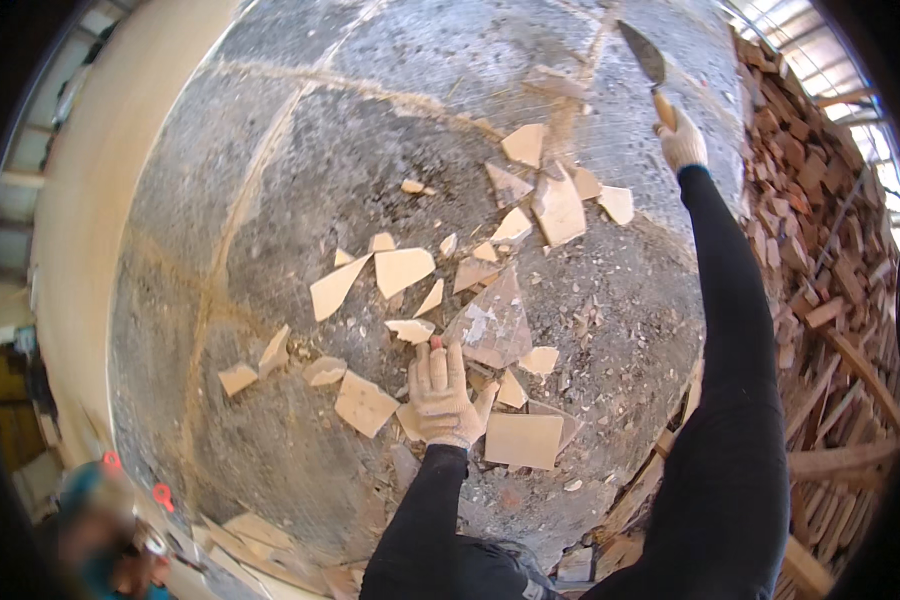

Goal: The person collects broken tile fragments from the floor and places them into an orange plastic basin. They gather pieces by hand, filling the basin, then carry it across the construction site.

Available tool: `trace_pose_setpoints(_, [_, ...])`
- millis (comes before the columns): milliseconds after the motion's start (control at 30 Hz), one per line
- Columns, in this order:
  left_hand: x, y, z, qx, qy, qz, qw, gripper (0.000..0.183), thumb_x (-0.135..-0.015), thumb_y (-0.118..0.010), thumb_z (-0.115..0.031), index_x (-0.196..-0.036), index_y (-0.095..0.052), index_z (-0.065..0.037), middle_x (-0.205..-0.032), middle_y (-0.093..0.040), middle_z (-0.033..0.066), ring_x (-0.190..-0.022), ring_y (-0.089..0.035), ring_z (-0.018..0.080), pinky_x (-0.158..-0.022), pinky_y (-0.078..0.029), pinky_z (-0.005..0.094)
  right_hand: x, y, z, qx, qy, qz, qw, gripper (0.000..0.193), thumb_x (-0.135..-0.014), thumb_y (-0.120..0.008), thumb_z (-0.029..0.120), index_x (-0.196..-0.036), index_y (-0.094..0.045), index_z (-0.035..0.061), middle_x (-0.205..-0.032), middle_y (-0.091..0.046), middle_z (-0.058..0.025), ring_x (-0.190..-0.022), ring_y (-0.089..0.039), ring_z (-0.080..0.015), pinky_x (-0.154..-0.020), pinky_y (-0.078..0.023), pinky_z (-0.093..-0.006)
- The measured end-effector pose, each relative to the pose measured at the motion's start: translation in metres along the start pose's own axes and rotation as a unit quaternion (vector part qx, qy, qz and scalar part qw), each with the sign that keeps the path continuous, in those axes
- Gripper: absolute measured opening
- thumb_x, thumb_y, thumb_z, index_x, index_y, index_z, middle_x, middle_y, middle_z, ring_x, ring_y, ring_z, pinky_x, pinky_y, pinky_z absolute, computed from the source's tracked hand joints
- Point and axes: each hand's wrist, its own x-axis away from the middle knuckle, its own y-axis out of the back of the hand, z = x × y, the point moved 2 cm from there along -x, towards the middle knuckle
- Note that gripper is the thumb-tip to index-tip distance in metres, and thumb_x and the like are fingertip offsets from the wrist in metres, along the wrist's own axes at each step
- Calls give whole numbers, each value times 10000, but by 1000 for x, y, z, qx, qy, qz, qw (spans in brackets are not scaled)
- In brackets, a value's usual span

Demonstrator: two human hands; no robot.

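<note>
My left hand (440, 402), in a pale knitted glove, lies palm down with fingers stretched, among broken cream tile pieces. Just beyond its fingertips is a small tile shard (410, 330), and a large greyish tile piece (497, 322) lies to their right. Beside the wrist rests a squarer tile piece (523, 441). Out at the upper right, my right hand (682, 140), gloved alike, is closed round the wooden handle of a trowel (642, 54). The trowel's pointed metal blade extends up and left over the floor. More tile shards (558, 207) are heaped between the two hands.
The stained grey floor (340, 150) carries sandy joint lines and small debris. Along the right is a big pile of bricks and wood pieces (820, 200), with wooden beams (845, 460) lower down. A pale wall (100, 190) borders the left. Another person (100, 520) is at the lower left.
</note>
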Motion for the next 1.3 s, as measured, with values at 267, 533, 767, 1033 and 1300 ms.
trace_pose_setpoints(267, [5, -8, 5, -12, -22, -45, 999, 1107, -856, -808, -527, -1673, -289, 12, -1704, -319, 260, -1583, -275, 470, -1285, -238, 606, 48, -28, 28, 23, 112, 134, 984, 616, -873, -752, 264, -1445, -582, 109, -1215, -740, -251, -1166, -700, -447, -967, -540, -526])
trace_pose_setpoints(533, [14, -5, 2, 1, -21, -94, 995, 1149, -826, -838, -499, -1661, -265, 42, -1700, -300, 276, -1576, -272, 471, -1286, -239, 591, 189, 30, 60, 50, 219, 157, 962, 515, -882, -682, 176, -1391, -604, 179, -1062, -741, -225, -1037, -716, -455, -875, -571, -537])
trace_pose_setpoints(767, [59, 23, -8, 70, -83, -297, 948, 1052, -894, -761, -572, -1608, -347, 80, -1528, -462, 298, -1469, -393, 528, -1236, -303, 634, 348, 71, 139, 5, 265, 299, 917, 385, -942, -605, 157, -1319, -539, 125, -1039, -733, -211, -998, -729, -419, -826, -575, -531])
trace_pose_setpoints(1033, [257, 85, 29, 131, 47, -283, 949, 850, -1067, -591, -517, -1596, -381, 114, -1628, -414, 334, -1530, -352, 513, -1270, -257, 608, 326, 122, 50, 24, 69, 102, 992, 492, -963, -655, 347, -1306, -696, -3, -1143, -769, -242, -1083, -743, -416, -971, -571, -511])
trace_pose_setpoints(1300, [343, 70, 21, 123, 206, -310, 920, 806, -1098, -509, -535, -1597, -377, 84, -1641, -373, 334, -1557, -285, 515, -1280, -216, 617, 289, 64, 45, 156, 38, 100, 982, 366, -953, -655, 227, -1316, -695, 201, -1224, -760, -165, -1143, -734, -384, -950, -581, -531])
